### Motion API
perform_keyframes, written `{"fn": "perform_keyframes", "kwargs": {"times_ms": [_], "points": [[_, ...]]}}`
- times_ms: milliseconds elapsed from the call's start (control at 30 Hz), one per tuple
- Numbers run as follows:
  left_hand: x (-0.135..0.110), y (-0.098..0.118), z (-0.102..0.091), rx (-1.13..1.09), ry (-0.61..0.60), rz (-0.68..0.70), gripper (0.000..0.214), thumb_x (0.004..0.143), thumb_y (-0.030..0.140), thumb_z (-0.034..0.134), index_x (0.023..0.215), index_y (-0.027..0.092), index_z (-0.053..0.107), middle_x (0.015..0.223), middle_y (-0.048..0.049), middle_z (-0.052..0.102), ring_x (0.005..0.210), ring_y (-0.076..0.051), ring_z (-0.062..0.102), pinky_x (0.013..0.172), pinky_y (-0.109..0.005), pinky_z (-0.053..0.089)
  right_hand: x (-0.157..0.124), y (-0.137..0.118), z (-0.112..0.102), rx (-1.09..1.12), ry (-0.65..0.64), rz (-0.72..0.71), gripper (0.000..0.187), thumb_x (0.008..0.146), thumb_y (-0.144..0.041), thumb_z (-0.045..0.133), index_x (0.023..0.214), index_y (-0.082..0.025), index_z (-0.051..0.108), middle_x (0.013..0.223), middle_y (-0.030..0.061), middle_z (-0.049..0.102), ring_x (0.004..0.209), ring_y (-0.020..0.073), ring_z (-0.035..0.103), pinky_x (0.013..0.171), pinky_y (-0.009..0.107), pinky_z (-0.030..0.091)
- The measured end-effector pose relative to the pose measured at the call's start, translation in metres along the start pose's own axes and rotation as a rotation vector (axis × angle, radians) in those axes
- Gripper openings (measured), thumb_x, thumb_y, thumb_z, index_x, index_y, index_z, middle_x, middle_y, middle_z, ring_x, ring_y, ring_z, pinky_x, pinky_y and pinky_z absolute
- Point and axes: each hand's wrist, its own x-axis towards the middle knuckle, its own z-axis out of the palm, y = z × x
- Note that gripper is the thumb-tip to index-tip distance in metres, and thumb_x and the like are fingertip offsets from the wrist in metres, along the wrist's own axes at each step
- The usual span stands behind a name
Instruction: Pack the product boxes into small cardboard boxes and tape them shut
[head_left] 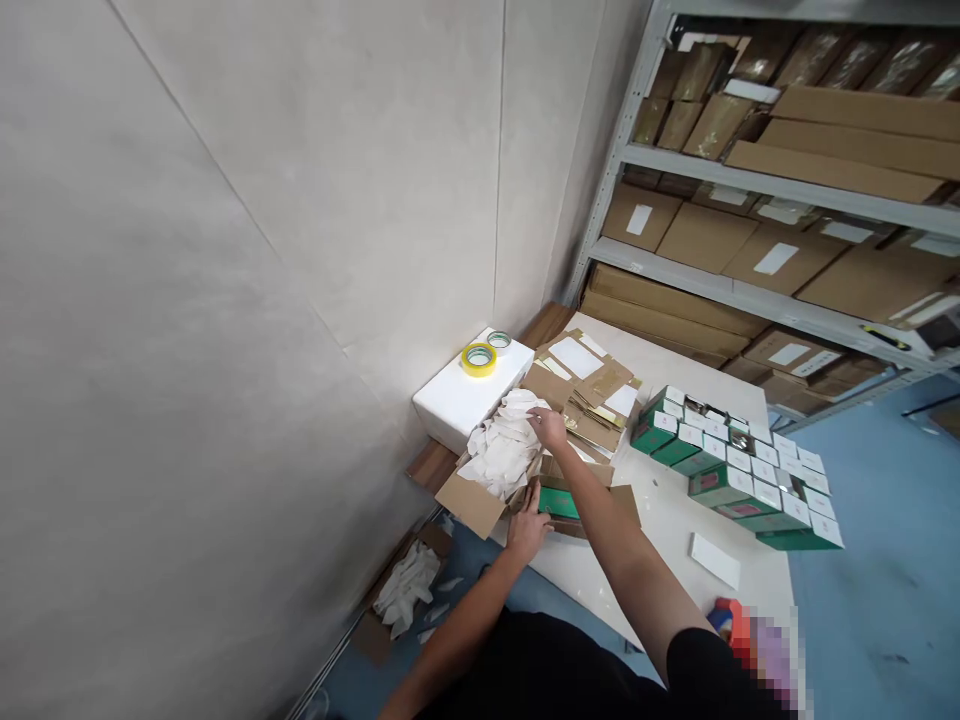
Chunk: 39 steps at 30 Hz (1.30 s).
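My right hand [550, 428] reaches into an open cardboard box [469, 500] filled with white foam wrappers [501, 445], its fingers pinched on one of them. My left hand [526, 525] rests with fingers spread on the edge of a smaller open carton [626, 497] that holds a green box [559, 503]. Both cartons sit at the left end of a white table [675, 520].
Green and white boxes [739, 470] are stacked on the table to the right. Flattened cardboard cartons [589, 385] lie behind. A white foam box [465, 400] carries two tape rolls [478, 358]. Metal shelving [750, 180] holds brown cartons. Another box of wrappers [405, 590] is on the blue floor.
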Motion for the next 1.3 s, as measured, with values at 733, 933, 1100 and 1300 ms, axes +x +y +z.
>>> {"fn": "perform_keyframes", "kwargs": {"times_ms": [733,933,1100,1300], "points": [[0.048,0.103,0.097,0.021,-0.168,0.233,0.012,0.09,0.015,0.068,0.098,0.017,0.077,0.175,-0.0045,0.016,0.162,-0.031,0.011,0.127,-0.046,0.031,-0.324,0.194,-0.077,-0.069,0.162,0.627,0.059,0.078,-0.015,0.064,0.136,-0.025,0.065,0.141,0.0121,0.064,0.112,0.03,0.069,0.089,0.037,0.055],[0.038,0.084,0.119,0.012,-0.069,0.085,0.059,0.081,0.028,0.08,0.136,0.022,0.063,0.173,-0.0103,0.023,0.161,-0.033,0.015,0.129,-0.047,0.025,-0.386,0.228,-0.08,0.036,0.306,0.623,0.055,0.086,-0.022,0.055,0.14,-0.025,0.06,0.143,0.0116,0.06,0.118,0.0286,0.066,0.096,0.04,0.055],[0.034,0.069,0.115,-0.22,0.011,-0.391,0.074,0.09,0.048,0.068,0.152,0.016,0.044,0.151,-0.0181,0.057,0.142,-0.031,0.053,0.115,-0.039,0.045,-0.421,0.254,-0.089,0.091,0.466,0.668,0.055,0.087,-0.03,0.051,0.14,-0.017,0.058,0.135,0.0164,0.064,0.117,0.0313,0.064,0.101,0.048,0.052],[0.034,0.097,0.12,-0.233,0.046,-0.15,0.063,0.091,0.039,0.068,0.149,0.022,0.048,0.155,-0.0089,0.055,0.141,-0.022,0.054,0.112,-0.029,0.045,-0.453,0.276,-0.07,0.239,0.447,0.774,0.065,0.086,-0.045,0.056,0.143,-0.014,0.056,0.14,0.0199,0.062,0.108,0.0331,0.069,0.094,0.049,0.055]]}}
